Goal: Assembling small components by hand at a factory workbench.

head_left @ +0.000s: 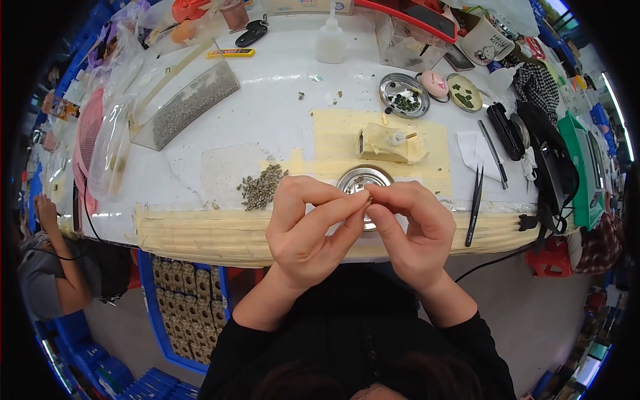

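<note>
Just above a round, shiny silver metal dish (365, 169), two bare hands meet at their fingertips. The left hand (303, 230) pinches with its thumb and pointer finger, and the right hand (419, 230) pinches from the other side. Between them is a tiny, tan-looking piece (369, 198). The fingers hide most of it, so I cannot tell its shape.

The step looks like close work on this one small piece, with both hands sharing it. The next move seems to call for a soft, steady pinch, so that the piece does not slip.

Near the left hand lies a loose pile of small grey bits (262, 187). Past the dish sits a block wrapped in pale yellow tape (390, 143), with a short white stick on it. To the right of the right hand lie thin black metal tweezers (475, 210), not touched by either hand.

Farther out, a clear plastic tray (145, 121) with grey grains leans at a slant on the left. A white plastic squeeze bottle (330, 43) stands at the back. On the right, another round silver dish (398, 83) holds dark green bits. Below the table edge, a blue plastic bin (225, 287) holds rows of brown blocks.
</note>
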Action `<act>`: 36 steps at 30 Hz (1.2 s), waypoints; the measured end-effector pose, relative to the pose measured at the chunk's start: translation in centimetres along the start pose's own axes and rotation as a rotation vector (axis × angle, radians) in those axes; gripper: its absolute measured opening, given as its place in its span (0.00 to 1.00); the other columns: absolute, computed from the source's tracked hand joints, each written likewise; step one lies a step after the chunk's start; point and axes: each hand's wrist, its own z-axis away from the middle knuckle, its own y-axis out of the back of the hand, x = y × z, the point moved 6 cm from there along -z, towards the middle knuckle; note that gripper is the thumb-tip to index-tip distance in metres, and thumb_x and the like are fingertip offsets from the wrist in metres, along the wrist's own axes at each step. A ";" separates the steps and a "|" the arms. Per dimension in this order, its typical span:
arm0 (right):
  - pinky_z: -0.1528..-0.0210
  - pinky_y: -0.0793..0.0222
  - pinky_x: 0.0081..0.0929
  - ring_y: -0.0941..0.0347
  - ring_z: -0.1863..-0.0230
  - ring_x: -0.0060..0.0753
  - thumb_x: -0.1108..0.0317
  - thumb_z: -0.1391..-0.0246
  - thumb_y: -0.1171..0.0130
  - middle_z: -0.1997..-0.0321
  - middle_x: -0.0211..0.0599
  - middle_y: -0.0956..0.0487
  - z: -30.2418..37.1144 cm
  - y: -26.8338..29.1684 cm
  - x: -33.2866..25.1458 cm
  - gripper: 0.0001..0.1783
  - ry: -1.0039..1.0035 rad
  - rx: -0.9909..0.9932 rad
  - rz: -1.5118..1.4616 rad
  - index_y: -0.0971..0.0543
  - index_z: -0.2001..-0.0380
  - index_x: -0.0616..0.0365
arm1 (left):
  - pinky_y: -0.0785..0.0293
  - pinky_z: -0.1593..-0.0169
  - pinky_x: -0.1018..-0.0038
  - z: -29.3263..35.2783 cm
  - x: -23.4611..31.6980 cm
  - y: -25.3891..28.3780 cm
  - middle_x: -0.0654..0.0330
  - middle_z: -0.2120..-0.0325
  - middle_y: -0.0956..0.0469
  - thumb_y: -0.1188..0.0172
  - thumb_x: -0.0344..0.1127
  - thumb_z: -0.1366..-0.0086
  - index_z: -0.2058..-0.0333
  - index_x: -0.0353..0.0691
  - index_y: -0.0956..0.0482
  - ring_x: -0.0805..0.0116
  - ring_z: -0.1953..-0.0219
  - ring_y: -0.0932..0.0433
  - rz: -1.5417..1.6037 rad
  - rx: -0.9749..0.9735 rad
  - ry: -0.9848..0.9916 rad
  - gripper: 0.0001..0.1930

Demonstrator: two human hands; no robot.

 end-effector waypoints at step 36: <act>0.59 0.21 0.21 0.20 0.63 0.24 0.77 0.44 0.34 0.62 0.38 0.16 0.6 -0.3 1.7 0.11 -0.339 0.007 -0.421 0.18 0.57 0.67 | 0.34 0.68 0.74 0.2 0.4 0.0 0.64 0.70 0.22 0.27 0.20 0.56 0.63 0.38 0.13 0.69 0.71 0.26 -0.031 -0.002 -0.051 0.17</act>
